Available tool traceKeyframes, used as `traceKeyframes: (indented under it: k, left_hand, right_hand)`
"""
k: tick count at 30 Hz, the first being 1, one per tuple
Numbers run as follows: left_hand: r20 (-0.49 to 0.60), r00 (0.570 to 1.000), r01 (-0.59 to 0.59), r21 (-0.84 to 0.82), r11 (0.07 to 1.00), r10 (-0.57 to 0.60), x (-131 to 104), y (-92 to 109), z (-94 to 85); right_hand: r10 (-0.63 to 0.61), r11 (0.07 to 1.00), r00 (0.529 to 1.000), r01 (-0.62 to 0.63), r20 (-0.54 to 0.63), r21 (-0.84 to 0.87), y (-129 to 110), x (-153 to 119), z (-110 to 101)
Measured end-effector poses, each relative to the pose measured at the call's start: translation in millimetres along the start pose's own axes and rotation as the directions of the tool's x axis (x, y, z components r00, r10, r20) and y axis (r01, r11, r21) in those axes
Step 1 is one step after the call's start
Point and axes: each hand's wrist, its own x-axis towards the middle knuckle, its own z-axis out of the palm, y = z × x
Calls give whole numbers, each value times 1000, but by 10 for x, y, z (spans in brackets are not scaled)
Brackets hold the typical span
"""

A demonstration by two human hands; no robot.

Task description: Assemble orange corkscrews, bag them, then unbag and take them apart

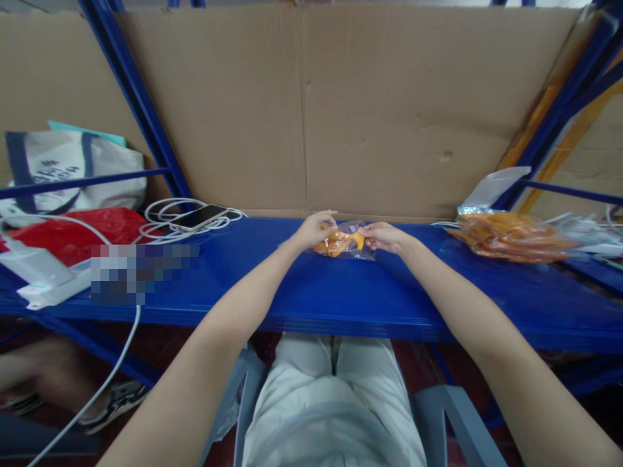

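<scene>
A clear plastic bag [343, 243] with orange contents lies on the blue shelf table [350, 292] in front of me. What exactly is inside it cannot be made out. My left hand [315, 230] is closed on the bag's left side, its fingers bent over the plastic. On the opposite side, my right hand [384, 237] pinches the bag near a yellow-orange piece at its right end. Both forearms reach in from the front edge of the table.
Flat orange plastic packets [511, 237] are piled at right. On the left are a phone [199, 217] on coiled white cable, a red bag [82, 230], a power strip [53, 285] and a tote bag [92, 162]. Cardboard [311, 117] stands behind; another person's leg [43, 373] shows lower left.
</scene>
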Motion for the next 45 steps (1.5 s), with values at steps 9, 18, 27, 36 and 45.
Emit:
traceKeyframes:
  k: [9,18,27,36,45]
  left_hand:
    - [-74,993,89,7,996,-88,13,34,-45]
    - [-294,766,642,301,705,-572,-60,-289,-213]
    - [-178,825,566,268,780,-537,-30,-227,-161]
    - [-136,883,468,345,814,-450,-63,-180,-106]
    - [-65,909,411,294,863,-411,-44,-226,-41]
  right_hand:
    - [-22,999,998,20,56,30,72,3,196]
    - [-38,998,998,36,42,53,67,29,213]
    - [-88,996,995,88,43,19,119,83,199]
    - [-227,915,970,182,-88,-359,17,-5,259]
    - [-160,908,986,129,-47,-398,-139,-90,115]
